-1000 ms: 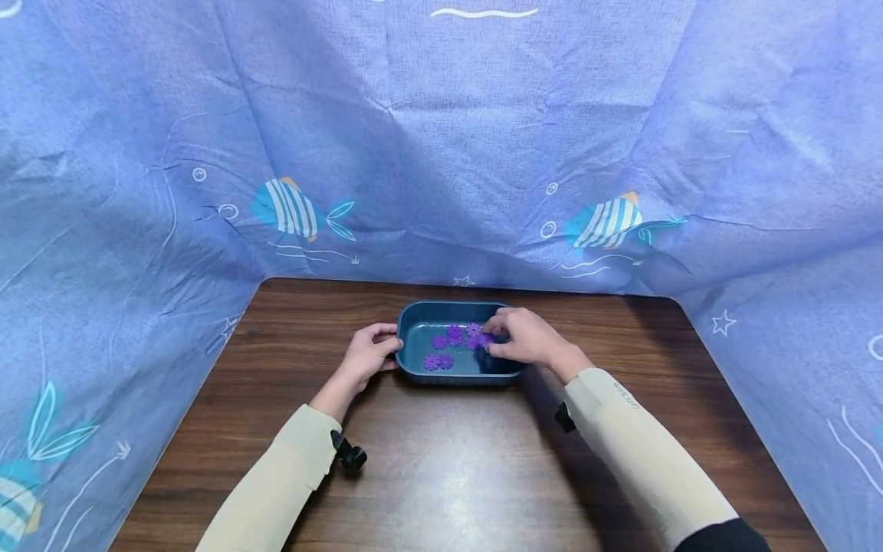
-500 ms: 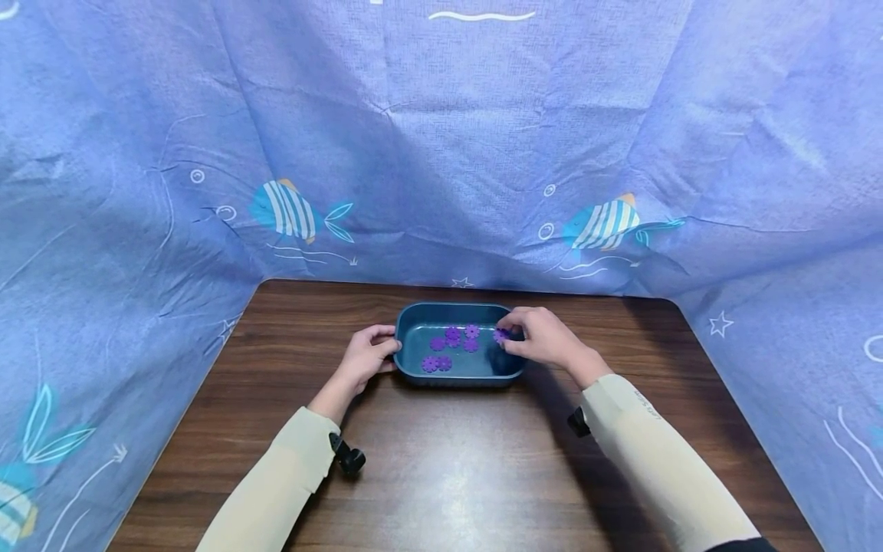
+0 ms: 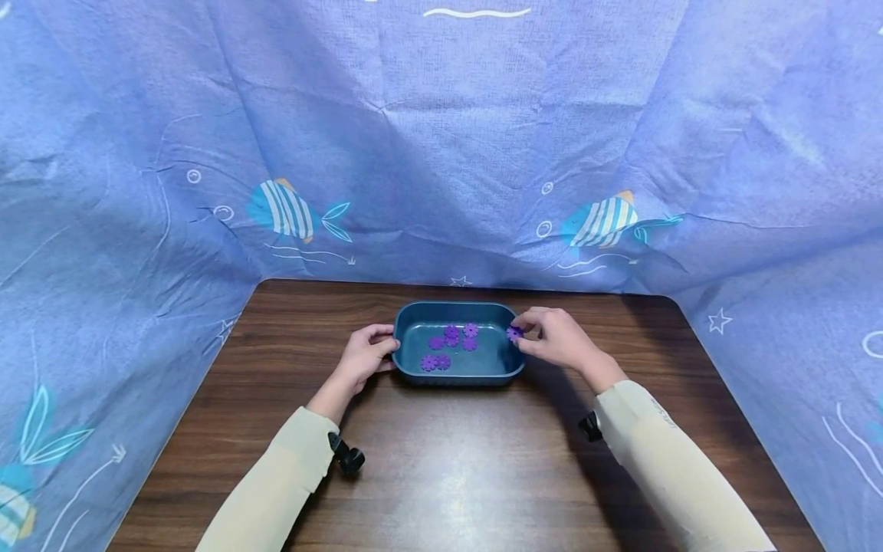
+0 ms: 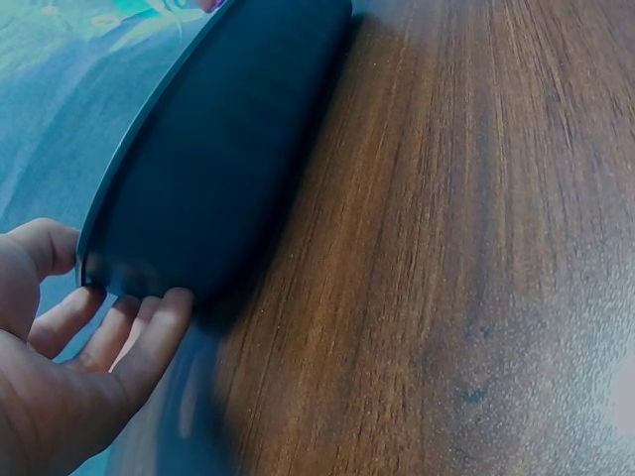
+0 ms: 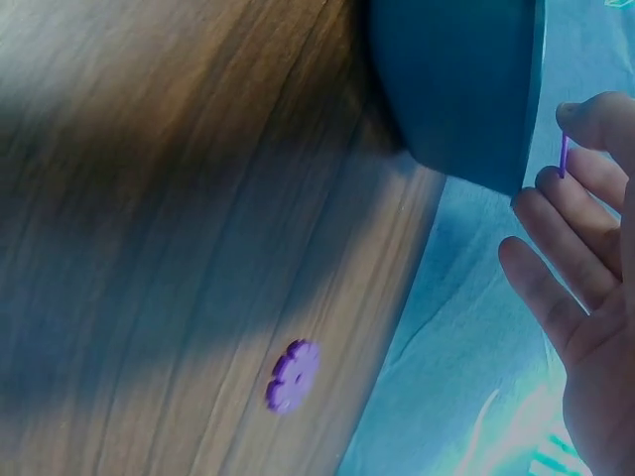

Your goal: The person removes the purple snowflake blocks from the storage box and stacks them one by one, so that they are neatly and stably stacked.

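A dark blue rectangular plastic bin (image 3: 461, 379) sits on the table, several purple notched interlocking discs (image 3: 451, 333) lying flat on its floor. My left hand (image 3: 364, 355) grips its left end, thumb at the rim and fingers against the outer wall; the left wrist view shows these fingers (image 4: 159, 332) on the bin's wall. Over the right rim, my right hand (image 3: 555, 337) pinches one purple interlocking disc (image 3: 514, 333) between thumb and fingers. That disc appears edge-on in the right wrist view, just off the bin's corner.
Another purple disc (image 5: 294, 377) lies on the brown wood-grain table (image 3: 441, 460) to the bin's right; the head view does not show it. A blue fish-print cloth (image 3: 441, 153) hangs behind and beside the table.
My right hand has moved right from inside the bin to its right rim, carrying one purple disc away from the others. The left hand has stayed on the bin's left end.
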`<state>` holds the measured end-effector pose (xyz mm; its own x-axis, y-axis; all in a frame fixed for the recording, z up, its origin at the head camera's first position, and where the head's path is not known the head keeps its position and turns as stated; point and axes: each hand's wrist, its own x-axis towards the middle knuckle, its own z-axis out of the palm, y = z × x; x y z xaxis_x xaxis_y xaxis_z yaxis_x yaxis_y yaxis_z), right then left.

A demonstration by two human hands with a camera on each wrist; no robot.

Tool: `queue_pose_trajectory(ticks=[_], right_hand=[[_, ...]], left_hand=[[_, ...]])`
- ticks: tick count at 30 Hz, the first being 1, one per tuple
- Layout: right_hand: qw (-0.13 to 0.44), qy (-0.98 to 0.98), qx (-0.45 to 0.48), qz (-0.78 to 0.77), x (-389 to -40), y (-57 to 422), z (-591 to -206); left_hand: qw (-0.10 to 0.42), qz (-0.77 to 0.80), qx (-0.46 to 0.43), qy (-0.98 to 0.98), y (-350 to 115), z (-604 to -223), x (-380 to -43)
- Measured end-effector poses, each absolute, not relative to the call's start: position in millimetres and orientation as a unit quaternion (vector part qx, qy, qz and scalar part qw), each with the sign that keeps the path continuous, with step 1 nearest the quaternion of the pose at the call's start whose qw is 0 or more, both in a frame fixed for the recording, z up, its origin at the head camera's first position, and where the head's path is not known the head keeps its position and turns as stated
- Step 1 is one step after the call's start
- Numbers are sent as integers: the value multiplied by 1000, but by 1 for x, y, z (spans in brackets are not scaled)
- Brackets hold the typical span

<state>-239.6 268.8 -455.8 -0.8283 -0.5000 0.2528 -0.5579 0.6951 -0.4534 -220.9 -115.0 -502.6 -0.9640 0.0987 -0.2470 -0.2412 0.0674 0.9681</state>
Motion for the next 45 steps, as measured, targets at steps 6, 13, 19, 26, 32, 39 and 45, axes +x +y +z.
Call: queue_pose_trajectory(ticks=[6,13,19,26,32,39,45], right_hand=[[68,-923,274,261,-236,283,-458],[66,-935,244,250,-231,297,-463],[72,-938,232,249,-227,309,-472],[66,-944,212,243,-222,326,-479],[61,-951,189,237,-218,340,-484],[48,-958,161,234,-211,352,-490],[42,-966,138,214,-210,361,-496]], left_hand=[[130,680,-52,720,-115,-501,-220],[129,681,-49,719,-115,-499,-219],[124,689,-45,713,-114,-500,-220],[121,694,-49,708,-114,-501,-220],[122,695,-46,708,-115,-503,-221],[123,699,-43,703,-116,-505,-221],[126,699,-47,702,-116,-505,-222]])
